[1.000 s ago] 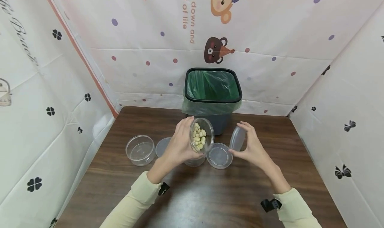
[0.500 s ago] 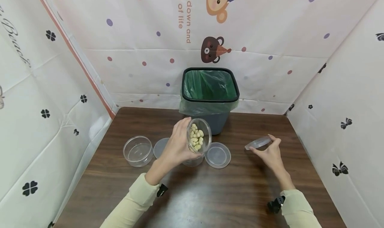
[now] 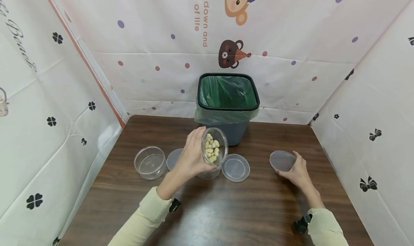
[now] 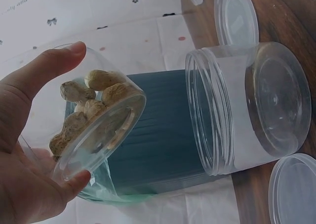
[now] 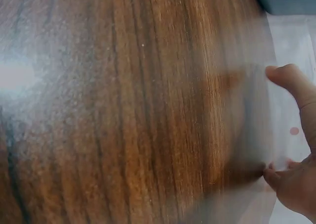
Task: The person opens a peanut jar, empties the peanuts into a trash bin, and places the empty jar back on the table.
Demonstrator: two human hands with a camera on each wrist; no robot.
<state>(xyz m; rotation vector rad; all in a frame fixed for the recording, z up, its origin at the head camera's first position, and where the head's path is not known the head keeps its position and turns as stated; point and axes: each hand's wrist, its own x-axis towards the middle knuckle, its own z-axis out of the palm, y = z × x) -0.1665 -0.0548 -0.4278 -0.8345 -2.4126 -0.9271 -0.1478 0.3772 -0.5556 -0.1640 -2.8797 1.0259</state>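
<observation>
My left hand grips a clear round plastic jar by its side, tilted with its opening toward the head camera. Unshelled peanuts lie inside it, and the thumb and fingers wrap around its wall in the left wrist view. Below it, another clear jar stands on the table without a lid, partly hidden in the head view. At the right of the table, my right hand pinches the edge of a translucent round lid, low over the wood. The right wrist view shows that lid only as a faint haze.
An open clear jar stands at the left of the wooden table. One round lid lies right of the middle jar, another left of it. Behind them stands a bin with a green liner.
My right hand has carried the lid from beside the jars to the right and down to the table, turning it from upright to nearly flat. The left hand keeps holding the peanut jar.
</observation>
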